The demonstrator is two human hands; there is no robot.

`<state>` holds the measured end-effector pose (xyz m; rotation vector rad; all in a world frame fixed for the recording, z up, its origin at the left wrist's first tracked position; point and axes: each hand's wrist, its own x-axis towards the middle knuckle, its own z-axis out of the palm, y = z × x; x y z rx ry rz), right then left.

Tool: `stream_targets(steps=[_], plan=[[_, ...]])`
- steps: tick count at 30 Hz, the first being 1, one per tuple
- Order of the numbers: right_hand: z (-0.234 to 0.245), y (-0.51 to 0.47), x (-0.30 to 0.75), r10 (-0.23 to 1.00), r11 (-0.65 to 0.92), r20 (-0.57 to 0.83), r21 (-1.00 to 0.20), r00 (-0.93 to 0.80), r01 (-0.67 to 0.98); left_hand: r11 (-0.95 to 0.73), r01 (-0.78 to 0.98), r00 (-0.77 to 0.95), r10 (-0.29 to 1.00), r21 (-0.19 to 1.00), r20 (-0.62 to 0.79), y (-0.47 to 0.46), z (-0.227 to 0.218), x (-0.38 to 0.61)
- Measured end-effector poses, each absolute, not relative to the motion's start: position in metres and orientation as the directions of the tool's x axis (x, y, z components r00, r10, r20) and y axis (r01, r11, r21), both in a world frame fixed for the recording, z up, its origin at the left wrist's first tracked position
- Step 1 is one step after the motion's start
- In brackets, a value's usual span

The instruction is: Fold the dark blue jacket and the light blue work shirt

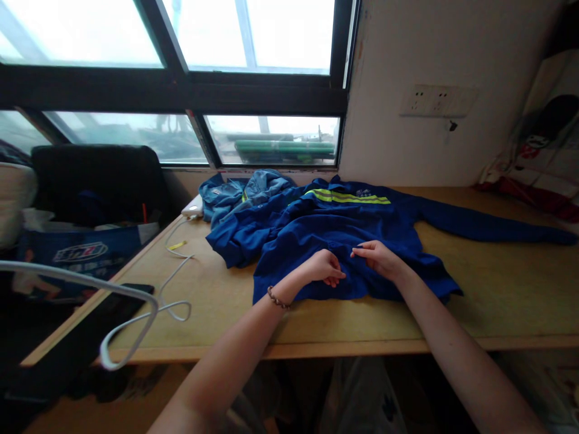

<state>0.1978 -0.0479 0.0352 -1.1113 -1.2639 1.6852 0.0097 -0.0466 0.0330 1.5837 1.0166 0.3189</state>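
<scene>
Cloth jacket (348, 220) lies rumpled beneath left hand (323, 267) and right hand (379, 257).

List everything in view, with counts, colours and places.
table: one, tan, centre
window: one, dark-framed, behind table
rolls: count unclear, green, outside window
socket panel: one, whitish, right of window
jacket: one, dark blue, on table
garment: one, lighter blue, by jacket
small box: one, white, by garment
cable: count unclear, white, left
bag: one, mostly blue, left of table
backrest: one, black, behind bag
fabric: count unclear, red-and-white, far right
bracelet: one, brown, by left hand
left hand: one, bare, over jacket
right hand: one, bare, over jacket
</scene>
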Motion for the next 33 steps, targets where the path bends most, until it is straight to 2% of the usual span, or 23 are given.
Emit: stream_targets(steps=[3,5,8,19,28,33], plan=[[0.033,-0.0485,0.1949,0.921,-0.193,-0.179,-0.981,-0.346,-0.007,0.284,0.128,0.479,0.821,0.95,-0.31,-0.0459,0.0349,0.0141],[0.0314,-0.0477,0.1934,0.933,-0.163,-0.152,-0.987,-0.328,-0.005,0.329,-0.046,0.421,0.863,0.943,-0.28,-0.0453,0.0356,0.0155],[0.0306,-0.0465,0.1924,0.948,-0.125,-0.124,-0.992,-0.293,0.014,0.356,-0.172,0.394,0.88,0.919,-0.267,-0.0443,0.0342,0.0153],[0.0309,-0.0452,0.1926,0.972,-0.105,-0.118,-0.992,-0.202,0.073,0.361,-0.179,0.362,0.889,0.915,-0.28,-0.0432,0.0307,0.0155],[0.0298,-0.0456,0.1935,0.938,-0.177,-0.168,-0.984,-0.304,-0.004,0.348,-0.162,0.36,0.892,0.923,-0.273,-0.0409,0.0263,0.0136],[0.0271,-0.0457,0.1927,0.937,-0.074,-0.115,-0.988,-0.331,0.133,0.35,-0.121,0.389,0.878,0.929,-0.28,-0.0426,0.0264,0.0154]])
